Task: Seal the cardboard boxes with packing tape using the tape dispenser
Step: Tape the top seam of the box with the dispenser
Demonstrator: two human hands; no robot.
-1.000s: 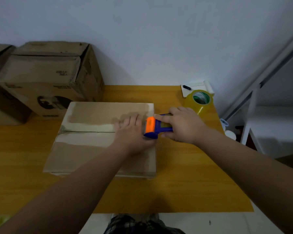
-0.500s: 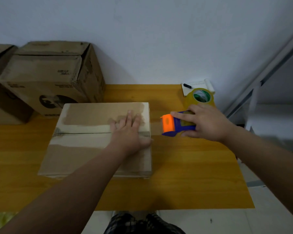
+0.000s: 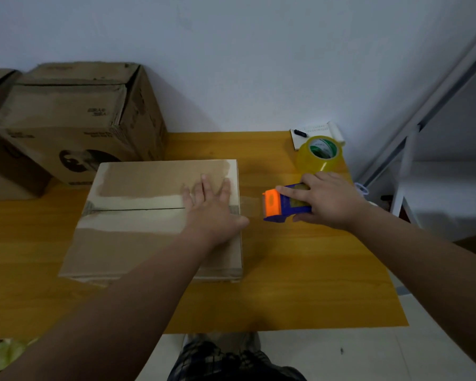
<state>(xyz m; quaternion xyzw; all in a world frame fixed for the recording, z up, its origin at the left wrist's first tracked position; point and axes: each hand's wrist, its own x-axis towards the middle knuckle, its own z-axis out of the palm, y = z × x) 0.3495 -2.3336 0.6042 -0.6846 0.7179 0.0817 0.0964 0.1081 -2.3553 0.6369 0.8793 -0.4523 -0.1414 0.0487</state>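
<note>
I am standing in what is looking like a small packing room: cardboard boxes (image 3: 74,127) are sitting against a bare white wall (image 3: 259,64), a spare tape roll (image 3: 320,155) and a notepad (image 3: 312,130) are lying on a wooden table (image 3: 300,270), and a white metal rack (image 3: 407,160) is standing beside it.

Head camera (sole view): looks forward-down, close over table (image 3: 300,284).

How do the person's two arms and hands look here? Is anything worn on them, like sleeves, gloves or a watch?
Both are bare. The left hand and right hand carry no gloves, and I see no ring. The left forearm and right forearm show no sleeve, watch or band up to the frame edge. No markings are visible in this dim light.
</note>
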